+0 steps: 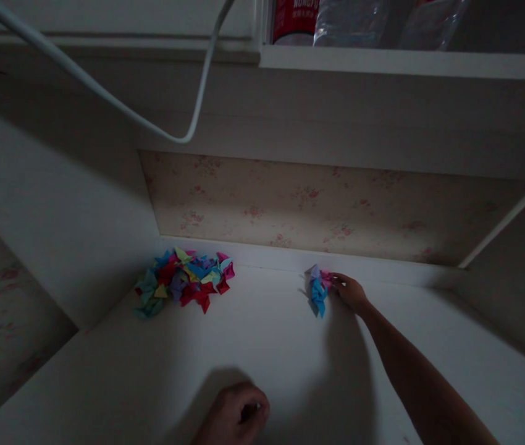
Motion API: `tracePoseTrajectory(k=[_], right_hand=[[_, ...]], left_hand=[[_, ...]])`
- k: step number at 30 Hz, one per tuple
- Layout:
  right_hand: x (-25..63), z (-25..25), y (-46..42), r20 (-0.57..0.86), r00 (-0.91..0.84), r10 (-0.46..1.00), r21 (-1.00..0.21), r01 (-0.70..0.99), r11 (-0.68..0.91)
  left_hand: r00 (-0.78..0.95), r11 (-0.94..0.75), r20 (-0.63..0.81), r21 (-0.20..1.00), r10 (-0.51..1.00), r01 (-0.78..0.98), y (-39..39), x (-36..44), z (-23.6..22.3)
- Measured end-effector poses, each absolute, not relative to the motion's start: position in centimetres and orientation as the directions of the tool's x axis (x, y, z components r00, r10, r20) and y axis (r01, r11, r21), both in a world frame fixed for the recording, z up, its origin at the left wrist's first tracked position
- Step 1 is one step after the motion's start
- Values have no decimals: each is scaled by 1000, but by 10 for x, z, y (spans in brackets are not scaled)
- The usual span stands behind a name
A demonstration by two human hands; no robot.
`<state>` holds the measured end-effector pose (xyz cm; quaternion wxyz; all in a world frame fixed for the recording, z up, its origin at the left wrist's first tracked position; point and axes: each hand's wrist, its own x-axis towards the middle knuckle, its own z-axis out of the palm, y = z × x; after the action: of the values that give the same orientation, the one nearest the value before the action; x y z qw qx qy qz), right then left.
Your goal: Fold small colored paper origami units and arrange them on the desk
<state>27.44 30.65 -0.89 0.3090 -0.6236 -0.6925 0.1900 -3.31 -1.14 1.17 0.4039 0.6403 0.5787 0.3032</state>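
My right hand (349, 292) reaches to the back of the white desktop, its fingertips pinched on a pink folded-paper piece (326, 279). Against that piece lie a blue folded-paper piece (318, 296) and a purple folded-paper piece (315, 272). Near the front edge of the view, my left hand (239, 413) is curled into a loose fist, with a dark gap between thumb and fingers and nothing seen in it. At the back left lies a heap of folded-paper pieces (188, 278) in red, blue, teal, yellow, purple and pink, with pointed corners.
A white cable (155, 127) hangs across the upper left. Overhead, a shelf (383, 60) holds a red-labelled container (294, 18) and clear plastic bottles (350, 23). Flowered wallpaper (290, 204) backs the white desktop (262, 334), with side panels left and right.
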Motion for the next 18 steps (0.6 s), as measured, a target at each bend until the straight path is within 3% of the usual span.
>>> tracePoseTrajectory(k=[11,18], right_hand=[[282,-3,286,146,74,986,-750,659,62],[279,1,220,106,204,973,-869,494,-9]], left_hand=[[126,5,-78,868,989,496,-13,-31,15],[90,2,-47,897,995,442,-18,-31,19]])
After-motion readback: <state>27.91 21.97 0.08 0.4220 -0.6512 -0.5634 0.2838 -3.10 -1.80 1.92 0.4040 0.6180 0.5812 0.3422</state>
